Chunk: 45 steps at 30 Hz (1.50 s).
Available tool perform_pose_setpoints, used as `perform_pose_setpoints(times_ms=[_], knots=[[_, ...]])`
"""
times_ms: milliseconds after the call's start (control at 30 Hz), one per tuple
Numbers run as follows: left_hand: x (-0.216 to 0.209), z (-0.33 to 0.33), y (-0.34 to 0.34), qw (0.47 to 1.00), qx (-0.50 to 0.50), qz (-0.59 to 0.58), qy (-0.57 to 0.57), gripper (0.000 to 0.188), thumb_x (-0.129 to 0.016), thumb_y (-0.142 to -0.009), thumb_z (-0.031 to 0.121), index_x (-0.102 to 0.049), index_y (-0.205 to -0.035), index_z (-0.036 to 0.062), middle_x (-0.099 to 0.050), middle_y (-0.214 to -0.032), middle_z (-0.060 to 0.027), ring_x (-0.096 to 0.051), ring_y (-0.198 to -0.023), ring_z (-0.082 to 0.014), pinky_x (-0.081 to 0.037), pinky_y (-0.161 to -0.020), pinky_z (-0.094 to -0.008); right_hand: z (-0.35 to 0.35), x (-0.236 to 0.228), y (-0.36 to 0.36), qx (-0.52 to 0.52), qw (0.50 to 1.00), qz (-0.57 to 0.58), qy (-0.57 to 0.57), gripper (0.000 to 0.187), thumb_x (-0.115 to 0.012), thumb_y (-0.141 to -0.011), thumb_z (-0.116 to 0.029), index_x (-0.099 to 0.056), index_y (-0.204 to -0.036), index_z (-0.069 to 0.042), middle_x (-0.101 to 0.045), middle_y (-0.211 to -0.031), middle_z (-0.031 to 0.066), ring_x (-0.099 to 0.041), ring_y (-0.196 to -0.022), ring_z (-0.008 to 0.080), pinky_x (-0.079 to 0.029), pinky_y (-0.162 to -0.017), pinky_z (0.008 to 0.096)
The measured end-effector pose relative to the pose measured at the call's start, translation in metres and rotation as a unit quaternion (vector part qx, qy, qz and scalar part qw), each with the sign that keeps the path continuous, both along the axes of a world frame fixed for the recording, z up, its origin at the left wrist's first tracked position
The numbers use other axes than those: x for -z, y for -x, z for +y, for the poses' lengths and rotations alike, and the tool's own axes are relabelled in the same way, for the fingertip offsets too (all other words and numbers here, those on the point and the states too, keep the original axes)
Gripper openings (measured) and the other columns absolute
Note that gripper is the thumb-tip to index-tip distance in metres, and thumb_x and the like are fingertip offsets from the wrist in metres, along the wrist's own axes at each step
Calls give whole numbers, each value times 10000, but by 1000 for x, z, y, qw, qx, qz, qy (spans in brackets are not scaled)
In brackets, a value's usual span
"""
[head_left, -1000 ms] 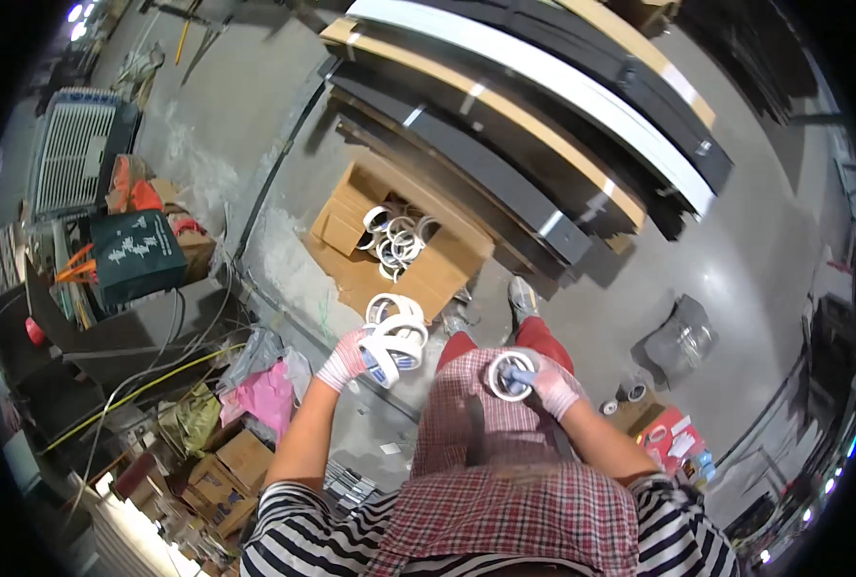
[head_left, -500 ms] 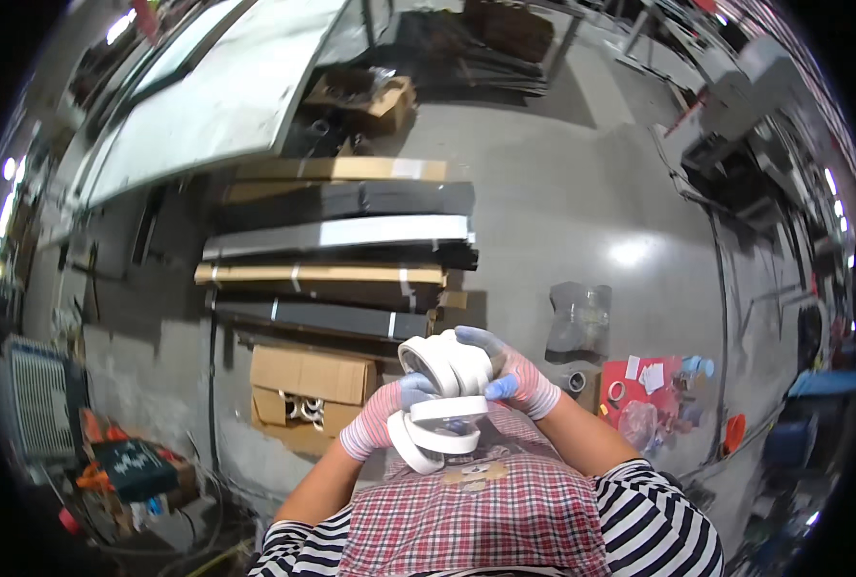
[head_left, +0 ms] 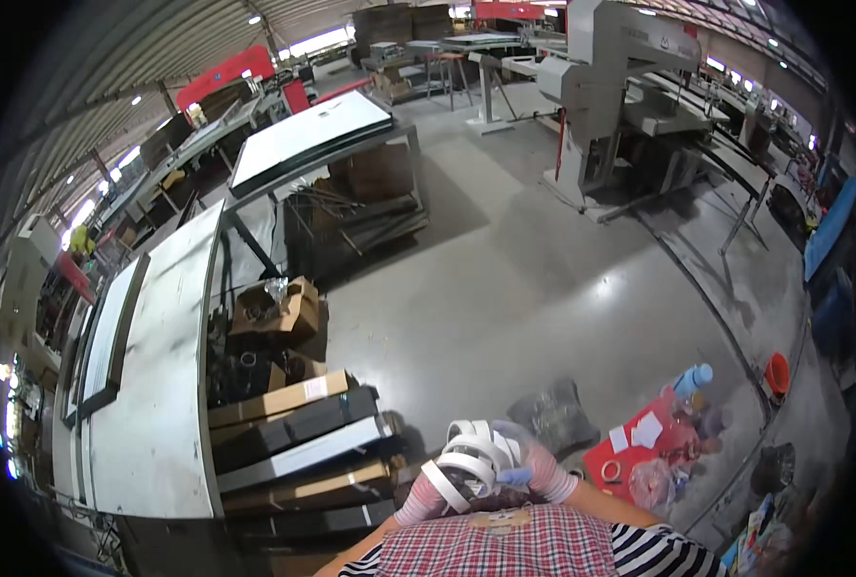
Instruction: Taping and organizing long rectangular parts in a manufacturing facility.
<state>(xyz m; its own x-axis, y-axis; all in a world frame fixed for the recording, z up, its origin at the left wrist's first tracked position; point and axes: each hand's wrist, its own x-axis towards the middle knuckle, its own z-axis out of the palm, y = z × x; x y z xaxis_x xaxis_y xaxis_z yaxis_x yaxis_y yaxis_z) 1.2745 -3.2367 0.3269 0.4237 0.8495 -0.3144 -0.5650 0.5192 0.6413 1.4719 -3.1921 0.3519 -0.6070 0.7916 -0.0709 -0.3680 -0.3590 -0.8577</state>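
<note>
Several white rings (head_left: pixel 491 448), like broad flat bands, are bunched in front of my checked apron (head_left: pixel 505 546). My left hand (head_left: pixel 418 502), in a pink-and-white striped glove, is closed at the left side of the bunch; its fingers are partly hidden behind the rings. My right hand (head_left: pixel 547 473), gloved the same way with blue-coated fingers, grips the bunch from the right. One ring tilts out toward my left wrist. Beyond my right hand a dark plastic bag (head_left: pixel 555 415) lies on the floor.
Long boxes (head_left: pixel 298 431) are stacked at the left, beside a large white-topped table (head_left: pixel 159 385). To my right lies a red sheet (head_left: pixel 608 464) with papers, near a blue bottle (head_left: pixel 689 379) and an orange bucket (head_left: pixel 777 373). A grey machine (head_left: pixel 591 106) stands farther off.
The view has swung up and to the right, showing more of the workshop. My hands and the rings sit lower in the picture, with the rings still held together.
</note>
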Motion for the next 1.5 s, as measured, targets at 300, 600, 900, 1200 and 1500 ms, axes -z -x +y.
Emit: perform_pose_setpoints(times_ms=[300, 600, 900, 1200, 1500], knots=[[45, 254, 23, 990, 6, 104, -92, 370, -646, -912, 260, -592, -1212, 50, -628, -1146, -93, -602, -1052, -188, -495, -916, -321, 212, 12, 42, 87, 952, -215, -201, 938, -941, -619, -292, -473, -1369, 20, -611, -1253, 121, -580, -1166, 204, -439, -1032, 362], [29, 572, 88, 943, 39, 224, -242, 390, -642, -881, 291, -623, -1183, 46, -660, -1109, -117, -629, -1028, -217, -497, -908, -349, 510, 2, 100, 282, 933, -203, -100, 750, -905, -634, -279, -565, -1243, -2, -663, -1146, 131, -642, -1061, 241, -524, -898, 394], [53, 887, 46, 870, 152, 290, -368, 506, -668, -844, 425, -577, -1202, 79, -639, -1126, -176, -601, -1027, -309, -484, -928, -394, 796, 30, 79, 323, 920, -221, -6, 714, -868, -676, -301, -556, -1262, -35, -662, -1157, 141, -651, -1041, 260, -529, -881, 411], [40, 1177, 138, 964, 110, 171, -172, 603, -743, -843, 379, -524, -1335, 107, -607, -1197, -54, -577, -1057, -154, -495, -898, -309, 1141, 58, 105, 184, 955, -235, 6, 678, -831, -718, -322, -548, -1280, -68, -661, -1167, 150, -660, -1021, 278, -534, -864, 427], [99, 1442, 238, 913, -275, 251, -166, 375, -656, -926, 293, -612, -1215, 59, -637, -1162, -109, -573, -1107, -221, -429, -1005, -350, 1479, 79, 216, 36, 968, -244, -36, 643, -794, -760, -344, -539, -1298, -101, -660, -1177, 159, -669, -1001, 297, -539, -847, 443]])
